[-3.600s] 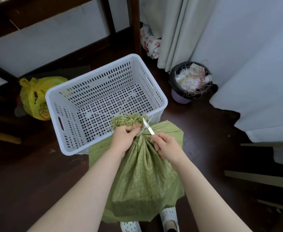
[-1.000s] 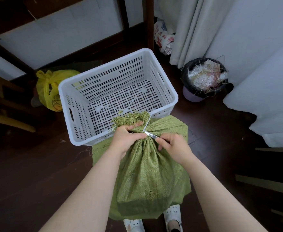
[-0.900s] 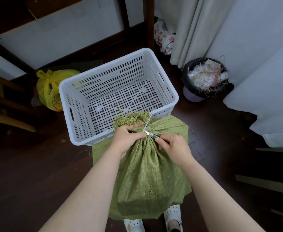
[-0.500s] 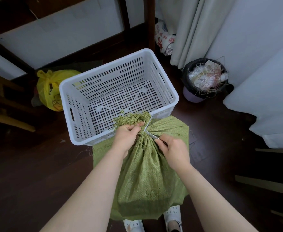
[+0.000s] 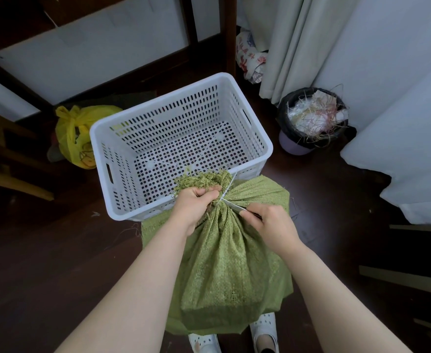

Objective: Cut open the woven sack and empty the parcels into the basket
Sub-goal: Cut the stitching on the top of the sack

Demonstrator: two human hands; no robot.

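Note:
A green woven sack (image 5: pixel 224 266) stands upright on the dark floor between my feet, its neck gathered and tied with a white string. My left hand (image 5: pixel 196 202) is clenched around the frayed neck, just below the loose green fringe. My right hand (image 5: pixel 268 222) holds a small metal blade (image 5: pixel 231 204) whose tip lies against the tie at the neck. A white perforated plastic basket (image 5: pixel 122 133) sits right behind the sack with nothing in it. The parcels are hidden inside the sack.
A yellow plastic bag (image 5: pixel 79 133) lies left of the basket under a wooden table. A black-lined bin (image 5: pixel 313 118) full of scraps stands at the right, by pale curtains (image 5: pixel 298 42). White cloth (image 5: pixel 400 154) hangs at the right edge.
The blade has dropped from pointing up beside the neck to lying flat against the tie, and my right hand has edged closer to the left one. My left hand keeps its grip.

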